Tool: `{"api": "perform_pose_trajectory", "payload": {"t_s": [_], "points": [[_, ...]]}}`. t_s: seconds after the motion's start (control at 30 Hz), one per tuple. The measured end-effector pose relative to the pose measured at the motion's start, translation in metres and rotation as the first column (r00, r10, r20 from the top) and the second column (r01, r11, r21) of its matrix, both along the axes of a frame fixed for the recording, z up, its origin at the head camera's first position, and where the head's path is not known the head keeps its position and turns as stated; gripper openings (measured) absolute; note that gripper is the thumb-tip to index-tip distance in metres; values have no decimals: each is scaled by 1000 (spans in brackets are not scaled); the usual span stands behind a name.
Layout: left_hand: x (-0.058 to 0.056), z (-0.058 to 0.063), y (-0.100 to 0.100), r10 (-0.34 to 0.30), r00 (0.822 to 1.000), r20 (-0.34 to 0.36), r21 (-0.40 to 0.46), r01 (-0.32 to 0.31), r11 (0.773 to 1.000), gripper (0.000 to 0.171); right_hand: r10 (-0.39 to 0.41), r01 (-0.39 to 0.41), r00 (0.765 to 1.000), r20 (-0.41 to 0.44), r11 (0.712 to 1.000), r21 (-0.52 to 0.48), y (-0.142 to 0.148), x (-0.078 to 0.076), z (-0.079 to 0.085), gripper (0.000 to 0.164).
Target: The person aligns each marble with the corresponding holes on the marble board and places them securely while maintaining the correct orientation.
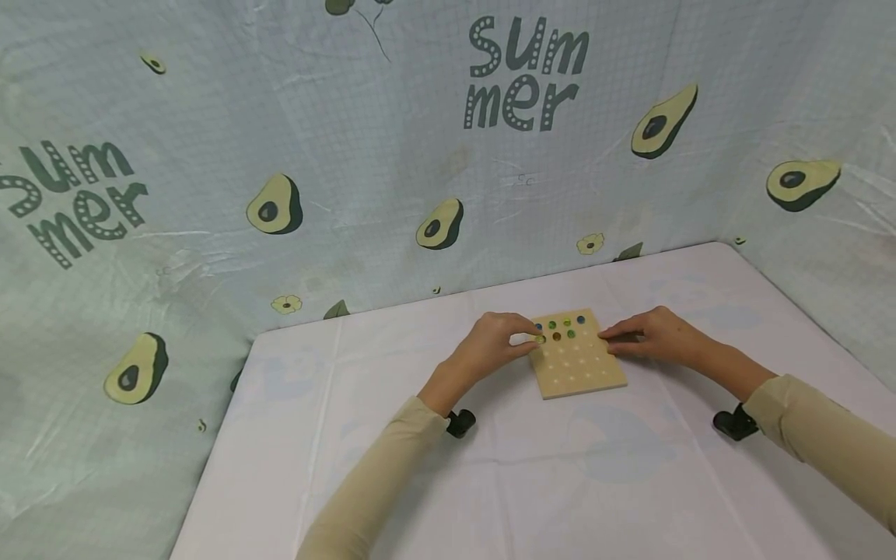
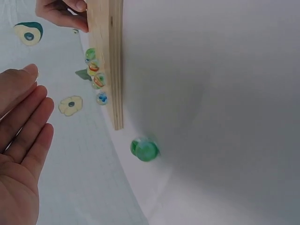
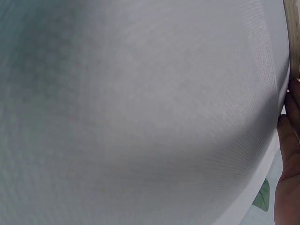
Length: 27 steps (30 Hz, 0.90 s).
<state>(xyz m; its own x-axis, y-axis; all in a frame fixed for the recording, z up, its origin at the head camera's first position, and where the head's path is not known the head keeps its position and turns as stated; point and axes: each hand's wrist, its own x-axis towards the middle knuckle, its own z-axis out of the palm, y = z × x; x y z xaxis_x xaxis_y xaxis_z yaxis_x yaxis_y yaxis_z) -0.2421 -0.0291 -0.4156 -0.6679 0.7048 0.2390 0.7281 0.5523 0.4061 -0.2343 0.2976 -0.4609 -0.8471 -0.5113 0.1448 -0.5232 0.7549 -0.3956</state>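
Observation:
A square wooden board [image 1: 579, 365] with rows of small hollows lies on the table. Several glass marbles sit in its two far rows, among them an orange-brown marble [image 1: 557, 337] and a blue marble [image 1: 580, 320]. At the board's left side my left hand [image 1: 483, 346] pinches a yellowish marble [image 1: 541, 340] between thumb and index fingertips, over the second row. The left wrist view hides most of that pinch. My right hand [image 1: 654, 336] rests its fingertips against the board's right edge, with the fingers only slightly bent.
In the left wrist view, green marbles [image 2: 145, 149] lie on the table beside the board, blurred and overlapping; the left hand and arm cover that spot in the head view. The white-covered table [image 1: 392, 350] meets an avocado-print curtain [image 1: 364, 155] at its back.

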Motion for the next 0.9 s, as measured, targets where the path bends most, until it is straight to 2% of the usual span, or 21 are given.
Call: {"api": "perform_pose_trajectory", "payload": {"t_s": [0.4, 0.7, 0.9], "points": [[-4, 1, 23, 3, 1000, -3, 22, -3, 1000, 23, 1, -1, 1000, -4, 1000, 20, 2, -1, -1, 29], [-8, 6, 41, 63, 998, 28, -50, -61, 997, 25, 9, -8, 1000, -20, 1000, 23, -1, 0, 2, 28], [-14, 2, 50, 88, 995, 54, -63, -85, 994, 25, 11, -11, 1000, -12, 1000, 15, -1, 1, 3, 28]]}}
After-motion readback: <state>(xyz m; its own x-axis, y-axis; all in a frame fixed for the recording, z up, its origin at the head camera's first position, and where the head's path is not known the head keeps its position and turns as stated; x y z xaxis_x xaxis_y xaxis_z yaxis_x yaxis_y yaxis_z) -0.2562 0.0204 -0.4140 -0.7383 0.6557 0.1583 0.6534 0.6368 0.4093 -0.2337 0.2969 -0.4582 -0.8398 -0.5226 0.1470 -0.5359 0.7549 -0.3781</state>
